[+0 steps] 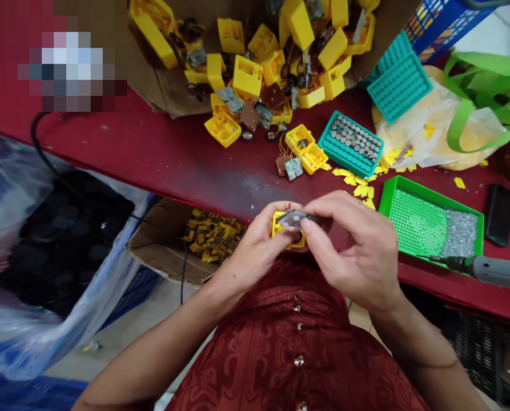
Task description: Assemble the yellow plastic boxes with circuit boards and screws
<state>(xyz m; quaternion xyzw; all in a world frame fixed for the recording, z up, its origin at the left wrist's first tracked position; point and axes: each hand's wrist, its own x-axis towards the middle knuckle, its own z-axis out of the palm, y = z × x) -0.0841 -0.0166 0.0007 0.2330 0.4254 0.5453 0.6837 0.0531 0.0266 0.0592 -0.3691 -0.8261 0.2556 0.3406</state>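
Observation:
Close to my body, at the table's front edge, my left hand (265, 237) wraps round a small yellow plastic housing (276, 228). Over its open side my right hand (355, 245) pinches a small grey circuit board (295, 218) between thumb and fingers. The board is slightly blurred, and its underside and the housing's inside are mostly hidden. Just beyond my hands lies a yellow housing pair (314, 158) with wires leading to a circuit board (294, 168). Right of it stands a teal tray (351, 142) with rows of round metal pieces.
A cardboard box (164, 97) spills yellow housings across the red table (173, 154). Rightward are yellow scraps (357, 185), a green tray (426, 220) of screws, an electric screwdriver (494, 271) and a phone (500, 214). Below left, another box (160, 240) holds small yellow-black parts.

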